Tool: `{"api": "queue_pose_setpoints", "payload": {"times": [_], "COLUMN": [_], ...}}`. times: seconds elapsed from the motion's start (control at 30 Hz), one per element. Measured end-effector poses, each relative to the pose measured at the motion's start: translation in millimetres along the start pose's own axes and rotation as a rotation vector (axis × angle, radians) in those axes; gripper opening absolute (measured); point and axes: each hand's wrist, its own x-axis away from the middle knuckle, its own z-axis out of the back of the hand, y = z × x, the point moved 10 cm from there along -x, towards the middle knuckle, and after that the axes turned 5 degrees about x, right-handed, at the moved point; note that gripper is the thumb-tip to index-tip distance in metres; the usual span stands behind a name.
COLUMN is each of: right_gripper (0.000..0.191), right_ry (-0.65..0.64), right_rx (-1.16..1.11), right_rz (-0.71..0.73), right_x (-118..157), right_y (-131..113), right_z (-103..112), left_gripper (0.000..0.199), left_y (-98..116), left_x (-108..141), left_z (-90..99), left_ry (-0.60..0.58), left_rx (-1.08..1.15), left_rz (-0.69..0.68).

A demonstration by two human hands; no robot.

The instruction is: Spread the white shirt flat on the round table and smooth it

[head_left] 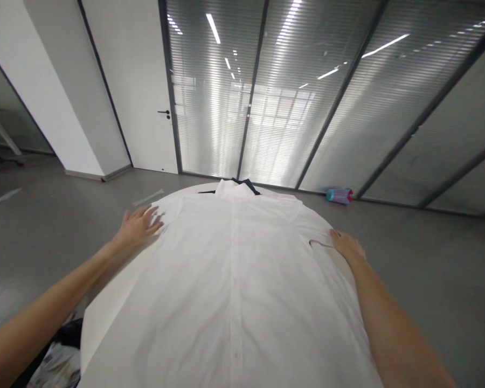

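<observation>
A white button-up shirt (210,269) lies spread front side up on a pale round-edged table (117,299), its collar at the far end and its button strip running down the middle. My left hand (139,223) is over the sleeve on the left, fingers spread and slightly blurred. On the other side, my right hand (350,247) has its fingers closed at the edge of the right sleeve. A dark curved line shows on the cloth beside that hand. Something black (250,186) pokes out from behind the collar.
Beyond the table stands a glass partition (210,108) with blinds, beside a white door (133,81). A blue and pink bundle (339,195) lies on the grey floor by the partition. At the lower left, a black bag (70,334) sits near the table.
</observation>
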Motion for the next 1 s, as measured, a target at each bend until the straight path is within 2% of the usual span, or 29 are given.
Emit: {"api": "queue_pose_setpoints", "payload": {"times": [0.07, 0.13, 0.3, 0.4, 0.47, 0.57, 0.67, 0.73, 0.87, 1.0], "right_gripper": [0.064, 0.063, 0.062, 0.062, 0.063, 0.063, 0.06, 0.06, 0.061, 0.061], "right_ry": [-0.063, -0.077, -0.047, -0.051, -0.064, -0.06, -0.045, -0.05, -0.07, -0.067], "right_rx": [0.016, 0.022, 0.032, 0.044, 0.037, 0.023, 0.016, 0.013, 0.006, 0.018], "right_rz": [-0.042, -0.044, -0.014, -0.022, -0.026, -0.029, -0.027, -0.033, -0.039, -0.038], "right_x": [1, 2, 4, 3, 3, 4, 8, 11, 13, 12], "right_y": [3, 1, -3, -3, -2, -2, -3, -4, -4, -4], "right_z": [-4, -4, -2, -3, -4, -3, 1, 2, 2, 1], "left_gripper": [0.059, 0.058, 0.06, 0.058, 0.057, 0.058, 0.057, 0.059, 0.061, 0.058], "left_y": [20, 25, 15, 20, 35, 82, 131, 150, 159, 156], "left_x": [12, 20, 17, 7, -8, -32, -48, -51, -45, -40], "left_z": [-7.2, -16.3, -23.9, -17.7, -2.8, 17.1, 5.9, -11.5, -45.8, -53.1], "left_ry": [-0.069, -0.151, -0.289, -0.365, -0.307, -0.139, -0.09, -0.079, -0.097, -0.098], "left_rx": [-0.01, -0.013, 0.0, -0.021, -0.077, -0.116, -0.067, -0.029, 0.013, 0.012], "left_rz": [-0.121, -0.16, -0.106, -0.033, 0.014, -0.028, -0.11, -0.13, -0.162, -0.203]}}
